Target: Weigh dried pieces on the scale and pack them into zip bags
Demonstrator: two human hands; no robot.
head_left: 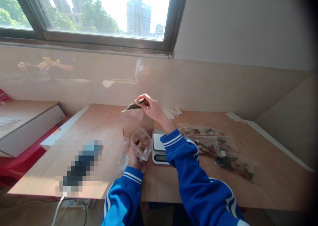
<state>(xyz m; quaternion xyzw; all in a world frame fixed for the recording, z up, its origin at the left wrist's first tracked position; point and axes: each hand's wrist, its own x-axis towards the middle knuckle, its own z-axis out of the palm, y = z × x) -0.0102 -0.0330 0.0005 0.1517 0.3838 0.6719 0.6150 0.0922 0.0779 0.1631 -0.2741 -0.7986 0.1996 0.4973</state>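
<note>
Fingers (pixel 145 96) of the right hand (pixel 151 106) are closed narrowly on dark-brown pieces (pixel 143 101) at the open mouth of a brown paper bag (pixel 132 123); whether the paper rim is pinched with them cannot be told. With the clock centred on the clear zip bag (pixel 148 147) and twelve set toward the wall, the paper bag is stood upright at twelve, near the wall. The zip bag is gripped from below and the side by the left hand (pixel 133 158), its mouth spread wide, and dark and tan pieces (pixel 140 144) are seen inside. At eight, beside that hand, crumpled clear plastic (pixel 123 159) is laid on the wooden tabletop (pixel 154 186). At three, a digital kitchen scale (pixel 158 140) is placed just beside the zip bag, its far right partly hidden by the right sleeve (pixel 175 141). Farther out at three, filled zip bags (pixel 244 164) with red strips are spread flat, some overlapping, with dark and tan contents. Crumpled white tissue (pixel 176 112) is left at two, near the wall. Between eight and nine, a dark object (pixel 81 166) is masked by pixelation, and a white cable (pixel 59 207) is hung over the table edge near it.
</note>
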